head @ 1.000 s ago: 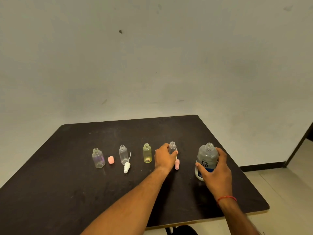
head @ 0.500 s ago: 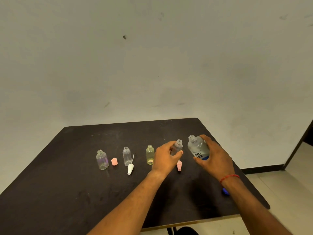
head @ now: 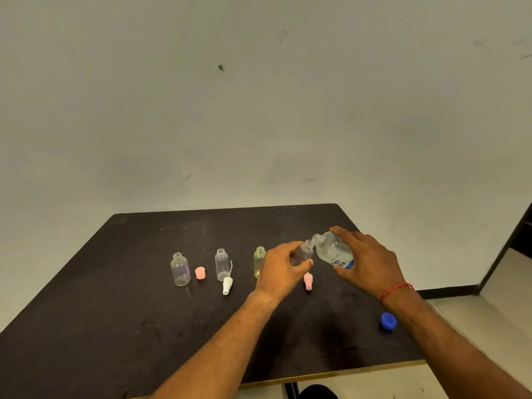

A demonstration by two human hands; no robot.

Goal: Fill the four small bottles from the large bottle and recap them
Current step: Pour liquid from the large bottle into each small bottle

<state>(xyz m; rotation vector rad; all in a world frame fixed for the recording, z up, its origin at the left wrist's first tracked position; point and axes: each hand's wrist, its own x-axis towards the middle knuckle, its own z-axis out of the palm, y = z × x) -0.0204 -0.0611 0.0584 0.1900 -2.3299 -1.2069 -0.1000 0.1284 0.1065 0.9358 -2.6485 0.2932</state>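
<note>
Desk (head: 115, 326) carries everything. Above it the large bottle (head: 331, 250), gripped by the right hand (head: 365, 260), tilts toward 10 o'clock so its open mouth meets the neck of 1 small bottle (head: 305, 253). The left hand (head: 283, 269) pinches that one, probably to steady it for the pour. At 9 o'clock, 3 other small bottles (head: 221, 264) stand uncapped. The blue cap (head: 388, 321) lies at 4 o'clock. Whether liquid flows is too faint to tell.
</note>
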